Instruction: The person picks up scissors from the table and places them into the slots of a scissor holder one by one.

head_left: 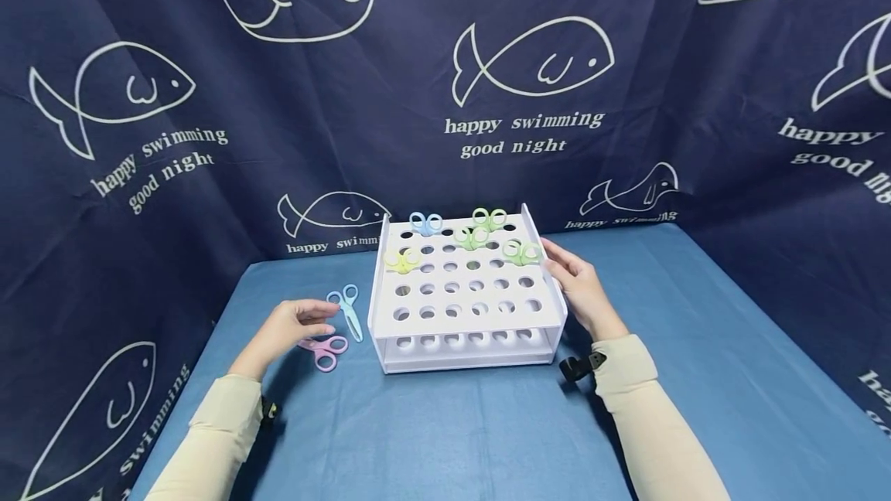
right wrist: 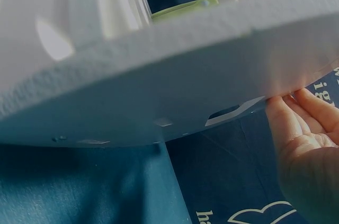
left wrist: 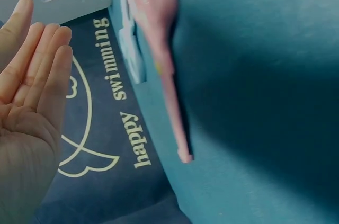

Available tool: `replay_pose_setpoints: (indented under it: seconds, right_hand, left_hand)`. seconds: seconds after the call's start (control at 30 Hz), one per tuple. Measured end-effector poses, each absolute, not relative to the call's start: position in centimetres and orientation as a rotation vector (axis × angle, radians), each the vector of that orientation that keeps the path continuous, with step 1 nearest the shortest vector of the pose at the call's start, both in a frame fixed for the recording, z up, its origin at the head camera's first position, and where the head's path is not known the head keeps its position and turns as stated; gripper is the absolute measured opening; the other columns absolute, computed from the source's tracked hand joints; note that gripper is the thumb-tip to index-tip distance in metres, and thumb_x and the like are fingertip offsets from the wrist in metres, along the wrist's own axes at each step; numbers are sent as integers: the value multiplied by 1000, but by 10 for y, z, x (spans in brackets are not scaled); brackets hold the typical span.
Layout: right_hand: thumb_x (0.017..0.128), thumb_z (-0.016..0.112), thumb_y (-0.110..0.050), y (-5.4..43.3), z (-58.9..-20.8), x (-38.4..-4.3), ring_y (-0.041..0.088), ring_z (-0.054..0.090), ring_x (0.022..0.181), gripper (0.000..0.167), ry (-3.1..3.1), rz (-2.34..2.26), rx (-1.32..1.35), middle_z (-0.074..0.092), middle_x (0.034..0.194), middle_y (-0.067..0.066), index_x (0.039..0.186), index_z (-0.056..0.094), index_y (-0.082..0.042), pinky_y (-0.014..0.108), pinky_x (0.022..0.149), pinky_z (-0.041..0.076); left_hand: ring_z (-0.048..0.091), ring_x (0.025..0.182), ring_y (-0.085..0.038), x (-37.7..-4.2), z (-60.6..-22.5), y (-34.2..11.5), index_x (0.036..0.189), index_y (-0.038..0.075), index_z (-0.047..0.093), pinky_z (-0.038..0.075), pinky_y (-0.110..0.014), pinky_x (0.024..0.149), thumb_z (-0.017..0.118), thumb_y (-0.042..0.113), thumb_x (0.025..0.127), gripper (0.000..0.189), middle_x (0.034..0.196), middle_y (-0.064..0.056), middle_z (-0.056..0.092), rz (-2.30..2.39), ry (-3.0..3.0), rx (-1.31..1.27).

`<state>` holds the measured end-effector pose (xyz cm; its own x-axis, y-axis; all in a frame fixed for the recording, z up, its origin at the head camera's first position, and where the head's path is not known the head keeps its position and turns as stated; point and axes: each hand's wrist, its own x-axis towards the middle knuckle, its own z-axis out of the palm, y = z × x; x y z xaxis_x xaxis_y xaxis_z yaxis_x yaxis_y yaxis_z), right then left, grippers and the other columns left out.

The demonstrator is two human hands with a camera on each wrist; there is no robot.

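My left hand [head_left: 292,327] hovers over the table's left side, beside pink-purple scissors [head_left: 326,351] and light blue scissors [head_left: 348,311]. Its fingers are fairly straight and hold nothing in the left wrist view, where the pink scissors [left wrist: 153,12] lie nearby. A white two-tier rack [head_left: 462,315] with rows of round holes stands in the middle. My right hand [head_left: 583,288] touches its right side panel [right wrist: 212,81] with extended fingertips. Handles up in the rack are blue scissors [head_left: 426,224], yellow scissors [head_left: 402,260] and several green scissors [head_left: 472,238].
A blue cloth covers the table [head_left: 445,431]. Behind and at both sides hangs a dark blue curtain [head_left: 404,130] with white fish drawings and lettering, close to the rack's back. A black wrist camera [head_left: 576,367] sits under the right cuff.
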<state>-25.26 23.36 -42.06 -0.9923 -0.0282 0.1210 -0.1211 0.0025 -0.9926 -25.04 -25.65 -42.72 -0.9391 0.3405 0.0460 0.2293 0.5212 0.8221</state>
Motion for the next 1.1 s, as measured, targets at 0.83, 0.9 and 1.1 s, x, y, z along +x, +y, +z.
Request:
replay_pose_setpoints:
  seconds: [0.83,0.9,1.1]
  right_hand:
    - [99,53,-22,233,-421,-253,-2,58,104,54,-2148,2180,175,37,152,18,148,37,-4,13,85,53]
    - [99,53,-21,234,-421,-254,-2,58,104,55,-2138,2182,177,36,152,18,148,37,-4,13,85,53]
    - [99,53,-21,233,-422,-253,-3,58,105,54,-2146,2182,168,36,153,18,148,37,-4,13,86,53]
  left_hand:
    - [68,80,-6,-256,-459,-240,95,9,78,53,-17,71,79,11,78,17,90,-4,76,1097,2805,491]
    - [68,79,-6,-257,-459,-240,94,10,79,53,-17,70,78,10,78,15,89,-4,76,1087,2814,499]
    - [67,72,-2,-258,-461,-241,91,8,79,55,-18,66,78,5,77,14,86,-5,76,1085,2786,464]
